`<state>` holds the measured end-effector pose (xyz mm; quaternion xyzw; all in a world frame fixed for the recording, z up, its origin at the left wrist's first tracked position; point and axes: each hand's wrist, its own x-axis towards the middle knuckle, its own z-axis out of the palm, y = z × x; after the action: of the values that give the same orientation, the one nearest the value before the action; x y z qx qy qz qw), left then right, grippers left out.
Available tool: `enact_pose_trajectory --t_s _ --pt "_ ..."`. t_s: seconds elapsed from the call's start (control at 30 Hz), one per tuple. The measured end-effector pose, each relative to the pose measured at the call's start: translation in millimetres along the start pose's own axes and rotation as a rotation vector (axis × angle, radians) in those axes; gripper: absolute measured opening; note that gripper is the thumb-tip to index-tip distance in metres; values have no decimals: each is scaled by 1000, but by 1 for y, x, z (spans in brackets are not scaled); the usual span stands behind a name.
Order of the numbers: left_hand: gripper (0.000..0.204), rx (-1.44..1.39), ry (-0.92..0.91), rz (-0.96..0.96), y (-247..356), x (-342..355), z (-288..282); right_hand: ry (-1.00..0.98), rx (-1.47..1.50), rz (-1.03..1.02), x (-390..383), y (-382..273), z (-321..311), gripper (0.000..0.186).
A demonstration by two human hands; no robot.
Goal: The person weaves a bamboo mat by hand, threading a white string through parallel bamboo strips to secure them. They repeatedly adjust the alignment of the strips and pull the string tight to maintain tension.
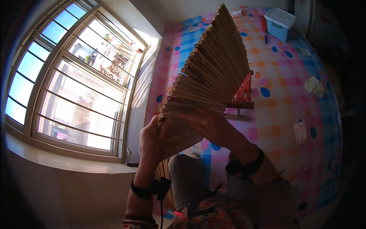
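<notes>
A large fanned array of brown bamboo rods (213, 57), with pale round ends along its left edge, rises in front of me. My left hand (151, 139) is closed on its near left edge, thumb and fingers partly hidden. My right hand (206, 126) lies across the lower rods, its fingers bent round one near the left hand and somewhat dark and blurred. Behind the fan's right side, a small wooden stand (244, 104) with red strands (245, 86) touches or supports it; I cannot tell which. Loose thin sticks (164, 171) lie beside my left leg.
A barred window (82, 99) and sill (95, 158) fill the left. I sit on a colourful checked mat (274, 107). A lidded blue plastic box (277, 28), a crumpled pale cloth (315, 87) and a small flat packet (300, 133) lie to the right.
</notes>
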<state>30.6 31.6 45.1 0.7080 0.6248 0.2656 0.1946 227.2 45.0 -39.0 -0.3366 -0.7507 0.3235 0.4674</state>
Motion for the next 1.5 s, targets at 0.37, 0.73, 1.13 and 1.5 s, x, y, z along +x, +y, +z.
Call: enact_pose_trajectory --t_s 0.37,0.73,1.13,1.5 --pt "25 -12 15 -30 3 -6 3 -49 -10 -20 3 -1 -9 37" --pt "24 168 120 384 21 -69 44 -27 -31 373 -78 -71 -35 20" --pt "41 157 -27 638 14 -134 83 187 -164 432 -187 -79 0 8" --pt "37 209 4 672 6 -145 85 107 -108 448 -218 -71 8 23"
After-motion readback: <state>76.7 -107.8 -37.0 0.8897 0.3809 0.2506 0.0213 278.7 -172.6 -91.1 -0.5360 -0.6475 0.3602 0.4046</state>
